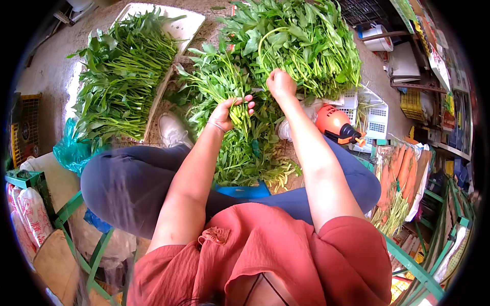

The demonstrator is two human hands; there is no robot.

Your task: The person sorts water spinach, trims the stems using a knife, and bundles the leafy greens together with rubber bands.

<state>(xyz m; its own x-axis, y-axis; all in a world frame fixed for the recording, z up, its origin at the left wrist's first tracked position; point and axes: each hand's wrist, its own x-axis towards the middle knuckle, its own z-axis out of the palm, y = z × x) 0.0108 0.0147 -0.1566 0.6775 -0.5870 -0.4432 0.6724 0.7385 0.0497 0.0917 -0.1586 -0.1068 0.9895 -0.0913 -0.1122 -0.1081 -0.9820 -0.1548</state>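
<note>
My left hand [224, 113] is closed around a bunch of water spinach [217, 84], its leaves pointing away from me and its cut stems showing by my fingers. To the right, my right hand [281, 84] makes a fist at the near edge of a big pile of water spinach [306, 46]. A single long stalk [261, 45] curves up from that fist and bends over the pile. More loose greens [237, 163] lie below my hands, between my legs. On the left, a stack of water spinach [127, 71] lies in neat rows on a white foam tray [190, 23].
An orange spray bottle [329, 120] with a black top lies by my right knee, beside a white plastic crate [376, 120]. A blue container [245, 191] shows under the loose greens. Carrots [403, 166] are at the right; a teal plastic bag [76, 148] is at the left.
</note>
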